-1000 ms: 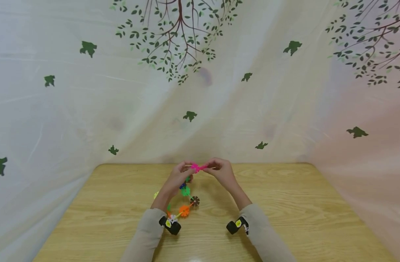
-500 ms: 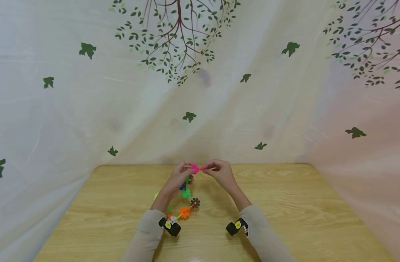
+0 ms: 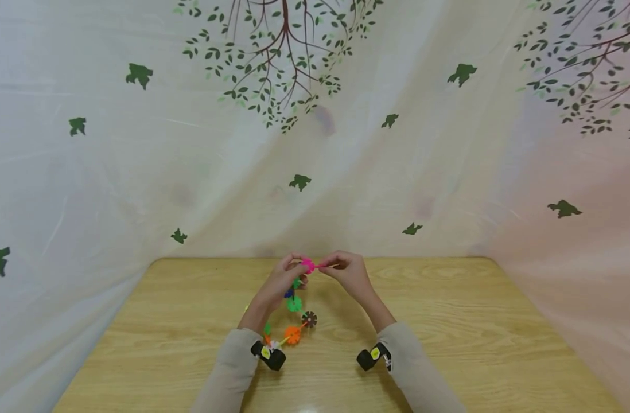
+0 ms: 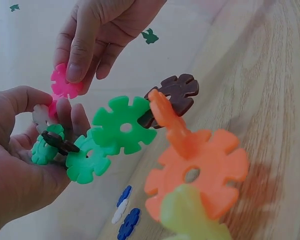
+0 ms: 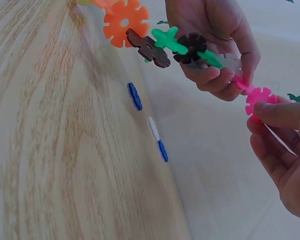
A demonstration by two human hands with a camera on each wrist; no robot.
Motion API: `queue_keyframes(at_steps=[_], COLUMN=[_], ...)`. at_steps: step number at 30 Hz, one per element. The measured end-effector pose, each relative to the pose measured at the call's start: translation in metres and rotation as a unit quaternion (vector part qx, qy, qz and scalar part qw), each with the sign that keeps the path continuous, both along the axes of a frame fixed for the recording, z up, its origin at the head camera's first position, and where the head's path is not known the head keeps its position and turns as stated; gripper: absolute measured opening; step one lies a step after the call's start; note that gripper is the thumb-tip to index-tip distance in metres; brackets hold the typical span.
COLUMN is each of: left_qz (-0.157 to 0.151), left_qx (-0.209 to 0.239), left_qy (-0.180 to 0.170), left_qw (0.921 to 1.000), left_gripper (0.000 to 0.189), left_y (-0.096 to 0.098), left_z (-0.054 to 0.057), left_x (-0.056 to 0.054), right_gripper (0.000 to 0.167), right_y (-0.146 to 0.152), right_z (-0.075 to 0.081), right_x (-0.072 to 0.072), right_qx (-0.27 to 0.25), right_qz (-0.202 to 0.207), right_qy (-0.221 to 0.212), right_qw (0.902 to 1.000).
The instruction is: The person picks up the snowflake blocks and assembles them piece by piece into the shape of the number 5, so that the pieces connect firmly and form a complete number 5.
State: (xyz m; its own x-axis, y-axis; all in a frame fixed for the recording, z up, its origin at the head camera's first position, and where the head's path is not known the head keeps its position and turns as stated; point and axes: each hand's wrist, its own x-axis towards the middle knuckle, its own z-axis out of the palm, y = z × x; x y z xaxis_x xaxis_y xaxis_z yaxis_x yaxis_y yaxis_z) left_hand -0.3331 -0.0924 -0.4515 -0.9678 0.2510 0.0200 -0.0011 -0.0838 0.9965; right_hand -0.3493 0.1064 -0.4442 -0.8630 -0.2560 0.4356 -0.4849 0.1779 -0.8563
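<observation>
In head view, the right hand [image 3: 350, 272] holds one pink disc [image 5: 255, 96] in a closed pinch, the left hand [image 3: 280, 280] a second pink disc [image 3: 308, 265] at 9 o'clock; one chain [image 3: 294, 304] runs lengthwise toward 6 o'clock over the table [image 3: 449, 332].

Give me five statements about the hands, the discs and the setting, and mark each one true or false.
1. The right hand pinches a pink disc. True.

2. The left hand is holding nothing. False: its fingers hold part of the chain of discs.

3. The large orange disc and the brown disc beside it in the right wrist view belong to the same chain. True.

4. Both hands wear gloves. False: they are bare.

5. The table has a wood-grain surface. True.
</observation>
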Motion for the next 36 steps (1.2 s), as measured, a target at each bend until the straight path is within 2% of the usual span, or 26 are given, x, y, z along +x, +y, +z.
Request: queue_keyframes(at_steps=[6, 12, 24, 36], left_qz=[-0.006, -0.010, -0.006, -0.012], left_qx=[0.013, 0.005, 0.008, 0.007], left_qy=[0.007, 0.021, 0.022, 0.037], left_qw=[0.9999, 0.9997, 0.9997, 0.9992], left_gripper=[0.021, 0.021, 0.019, 0.015], left_y=[-0.0003, -0.0011, -0.0002, 0.0019], left_z=[0.0000, 0.0015, 0.0019, 0.0027], left_x=[-0.0009, 0.0006, 0.0015, 0.0035], right_gripper=[0.005, 0.007, 0.006, 0.006], right_y=[0.0026, 0.0071, 0.0055, 0.0083], right_z=[0.0002, 0.0014, 0.0011, 0.0027], right_x=[-0.0002, -0.0010, -0.0002, 0.0036], right_qx=[0.006, 0.025, 0.046, 0.042], right_qz=[0.024, 0.042, 0.026, 0.029], right_qy=[0.010, 0.012, 0.010, 0.017], right_qw=[0.9996, 0.9987, 0.9986, 0.9985])
